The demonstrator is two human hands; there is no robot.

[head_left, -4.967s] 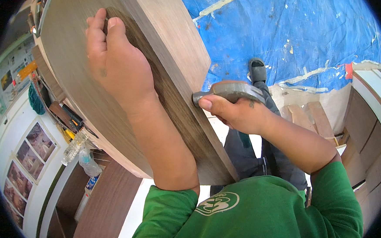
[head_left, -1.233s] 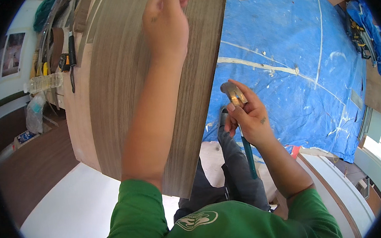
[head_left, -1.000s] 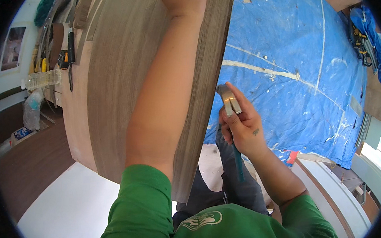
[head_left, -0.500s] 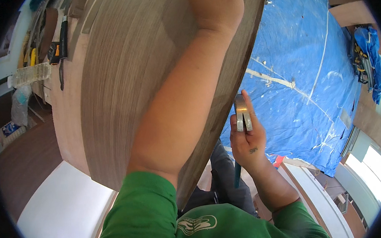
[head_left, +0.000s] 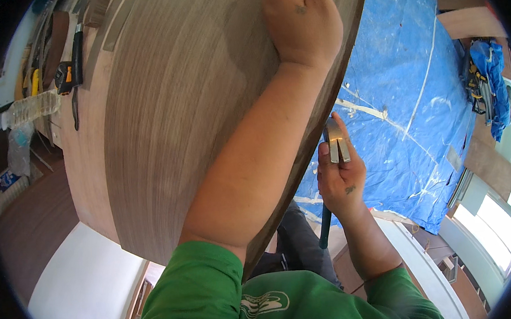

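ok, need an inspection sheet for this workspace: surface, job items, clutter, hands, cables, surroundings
Surface: wood-grain panel, pale board along its left
Job items: claw hammer, beside the panel's right edge
Clutter: clear plastic bottle and black-handled tool at left
Left hand: over the panel near its right edge; fingertips out of frame, grip unclear
Right hand: gripping the hammer near its head
Cables: none clearly identifiable
Surroundings: blue sheet with pale streaks, right

left hand (head_left: 306, 26): cut by top edge; hammer (head_left: 335, 136): handle partly behind right hand (head_left: 343, 180)
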